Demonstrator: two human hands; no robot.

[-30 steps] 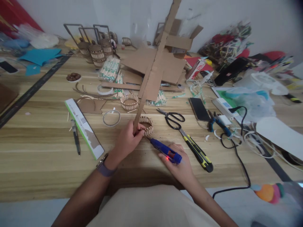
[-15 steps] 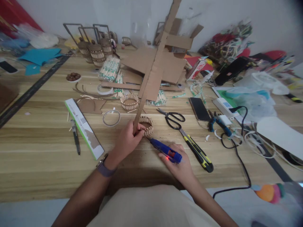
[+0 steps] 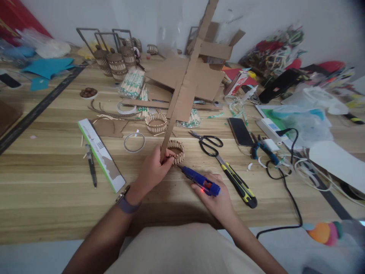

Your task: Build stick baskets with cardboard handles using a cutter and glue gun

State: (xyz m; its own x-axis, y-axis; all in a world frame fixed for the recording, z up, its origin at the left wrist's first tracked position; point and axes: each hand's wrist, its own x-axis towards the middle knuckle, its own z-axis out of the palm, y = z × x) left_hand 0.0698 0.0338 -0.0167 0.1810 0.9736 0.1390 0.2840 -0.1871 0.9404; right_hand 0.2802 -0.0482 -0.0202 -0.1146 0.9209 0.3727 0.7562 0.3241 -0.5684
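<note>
My left hand [image 3: 152,169] is closed on the lower end of a long cardboard strip [image 3: 184,83], which slants up and away to the right. Its fingertips also meet a small round ring of upright wooden sticks [image 3: 180,156] on the table; whether they grip the ring I cannot tell. In my right hand [image 3: 218,199] is a blue glue gun [image 3: 196,178] with a red light glowing on its side. The gun's nozzle points left, just below the stick ring and slightly apart from it. A second stick ring [image 3: 156,123] sits behind the strip's lower end.
Black-handled scissors [image 3: 211,144] and a yellow-black utility knife [image 3: 238,184] lie right of the ring. Farther right are a phone [image 3: 240,131], pliers [image 3: 265,152] and cables. A long box [image 3: 101,154], a pen [image 3: 91,165] and a tape roll [image 3: 134,142] lie left.
The glue gun has shifted very slightly right, its nozzle a touch farther from the ring. My left hand, the cardboard strip and the ring look unmoved.
</note>
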